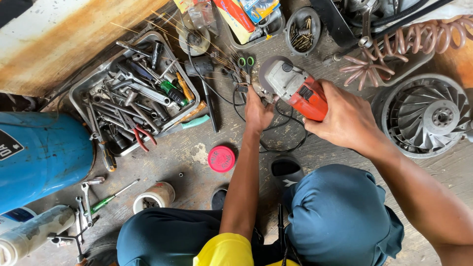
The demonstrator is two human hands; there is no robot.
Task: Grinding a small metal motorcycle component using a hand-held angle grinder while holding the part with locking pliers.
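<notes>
Grinder [295,88], red and grey, is held low over the wooden floor [177,157]. The right hand [340,116] is closed around its red body to keep it steady; the left hand [257,111] pinches a small part at the disc, and sparks fly away to the left. Near the left hand lies a round red lid [221,158] with a label. A metal tray [79,96] of tools and a blue cylinder [42,157] with a dark sticker lie further left. Colourful flat packages [236,15] sit at the top.

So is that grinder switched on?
On, it seems: thin bright streaks like sparks fly from the disc end of the red and grey angle grinder, held by the right hand; left hand beside it.
</notes>
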